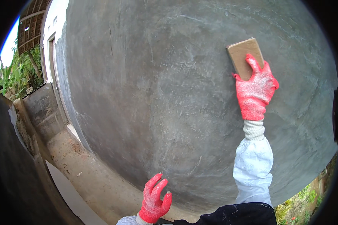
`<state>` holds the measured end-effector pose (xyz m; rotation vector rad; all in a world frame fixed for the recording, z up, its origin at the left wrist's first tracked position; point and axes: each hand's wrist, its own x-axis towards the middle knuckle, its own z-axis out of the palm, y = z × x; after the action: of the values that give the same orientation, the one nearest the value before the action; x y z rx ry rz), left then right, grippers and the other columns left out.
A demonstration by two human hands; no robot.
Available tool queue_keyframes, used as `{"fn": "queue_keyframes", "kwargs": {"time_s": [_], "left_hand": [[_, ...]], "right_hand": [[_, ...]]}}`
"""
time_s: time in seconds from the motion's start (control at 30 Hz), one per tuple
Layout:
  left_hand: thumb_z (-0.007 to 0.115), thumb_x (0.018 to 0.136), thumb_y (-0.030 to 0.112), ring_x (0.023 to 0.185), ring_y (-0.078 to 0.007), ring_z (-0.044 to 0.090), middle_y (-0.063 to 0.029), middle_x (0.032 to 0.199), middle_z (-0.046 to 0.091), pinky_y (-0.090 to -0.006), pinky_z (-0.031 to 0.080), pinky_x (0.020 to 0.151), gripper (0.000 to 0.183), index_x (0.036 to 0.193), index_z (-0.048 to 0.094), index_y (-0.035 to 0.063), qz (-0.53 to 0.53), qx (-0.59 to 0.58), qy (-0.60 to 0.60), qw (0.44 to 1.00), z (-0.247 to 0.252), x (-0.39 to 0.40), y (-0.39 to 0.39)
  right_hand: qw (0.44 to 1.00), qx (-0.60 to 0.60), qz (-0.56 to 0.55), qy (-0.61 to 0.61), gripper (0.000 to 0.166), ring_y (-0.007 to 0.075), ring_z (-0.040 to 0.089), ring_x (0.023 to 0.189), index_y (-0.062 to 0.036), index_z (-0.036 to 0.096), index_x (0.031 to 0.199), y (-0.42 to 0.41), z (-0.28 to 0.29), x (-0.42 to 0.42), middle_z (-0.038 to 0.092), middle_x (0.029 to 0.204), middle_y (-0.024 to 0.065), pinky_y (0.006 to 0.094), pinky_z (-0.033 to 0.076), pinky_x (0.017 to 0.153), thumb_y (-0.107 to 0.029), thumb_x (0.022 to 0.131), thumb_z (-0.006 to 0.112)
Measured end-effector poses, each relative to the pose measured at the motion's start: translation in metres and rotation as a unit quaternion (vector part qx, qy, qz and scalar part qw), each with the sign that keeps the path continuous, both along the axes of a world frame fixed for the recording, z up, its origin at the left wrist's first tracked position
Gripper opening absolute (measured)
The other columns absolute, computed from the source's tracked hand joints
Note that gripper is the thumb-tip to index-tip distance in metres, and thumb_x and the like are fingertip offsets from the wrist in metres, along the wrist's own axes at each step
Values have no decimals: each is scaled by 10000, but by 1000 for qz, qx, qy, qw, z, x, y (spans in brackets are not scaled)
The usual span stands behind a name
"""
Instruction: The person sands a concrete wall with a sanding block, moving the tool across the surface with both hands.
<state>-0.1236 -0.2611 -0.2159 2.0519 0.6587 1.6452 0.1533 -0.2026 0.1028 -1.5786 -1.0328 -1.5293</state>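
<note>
A grey cement-plastered wall [180,98] with pale streaks and rough patches fills most of the view. My right hand [256,87], in a red glove dusted with white, grips a brown rectangular sanding block [242,56] against the upper right of the wall. Its inner face is hidden, so its contact with the plaster cannot be seen fully. Low in the view, my left hand [156,199] wears a matching red glove whose fingertips are bare. It holds nothing, and its fingers are spread and slightly curled in front of the wall's lower part.
A concrete walkway [73,160] runs along the wall's foot at the left. Beside it lies a long pale panel [67,191] near a low wall [42,112]. A door [55,62] stands beyond the wall's left edge. Plants [301,199] grow at the lower right.
</note>
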Motion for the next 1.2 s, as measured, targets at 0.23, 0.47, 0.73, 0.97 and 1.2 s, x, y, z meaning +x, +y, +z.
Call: {"fn": "queue_keyframes", "kwargs": {"time_s": [0.23, 0.47, 0.73, 0.97, 1.2], "left_hand": [[743, 752, 23, 1246, -411, 559, -238, 1404, 545, -480, 464, 1036, 579, 1309, 588, 43, -56, 60, 31, 996, 26, 21, -2], [630, 786, -19, 1306, -424, 495, -263, 1442, 480, -504, 411, 1089, 559, 1336, 538, 4, -42, 23, 38, 998, 0, 5, 8], [569, 816, -13, 1300, -415, 489, -261, 1454, 457, -510, 414, 1094, 551, 1362, 499, -8, -106, 73, 79, 989, 11, 38, 3], [624, 884, 23, 1288, -440, 514, -262, 1416, 515, -498, 439, 1090, 535, 1407, 510, 14, -101, 107, 53, 988, 15, 38, 10], [615, 913, 53, 1290, -441, 506, -256, 1420, 510, -499, 429, 1096, 494, 1394, 512, 10, -112, 101, 56, 987, 19, 59, 12]], "right_hand": [[950, -251, 186, 20, 870, 387, 583, 1011, -23, 564, 1286, 24, -173, 0, 636, 1066, 151, 491, 405, 964, -271, 549, 953], [967, 200, -30, 154, 624, 370, 659, 1062, -156, 707, 1204, -120, -32, 119, 637, 1133, 150, 465, 529, 911, -223, 624, 926], [969, -176, 144, 102, 759, 375, 578, 1104, -130, 600, 1279, -38, -129, 43, 612, 1154, 134, 470, 363, 1063, -204, 590, 909], [988, 49, 122, 80, 652, 378, 623, 1025, -166, 649, 1242, -101, 16, 91, 656, 1078, 128, 461, 473, 895, -177, 643, 906], [994, 82, 64, 31, 631, 359, 638, 1025, -230, 700, 1215, -90, 7, 86, 627, 1118, 127, 493, 433, 939, -276, 620, 906]]}}
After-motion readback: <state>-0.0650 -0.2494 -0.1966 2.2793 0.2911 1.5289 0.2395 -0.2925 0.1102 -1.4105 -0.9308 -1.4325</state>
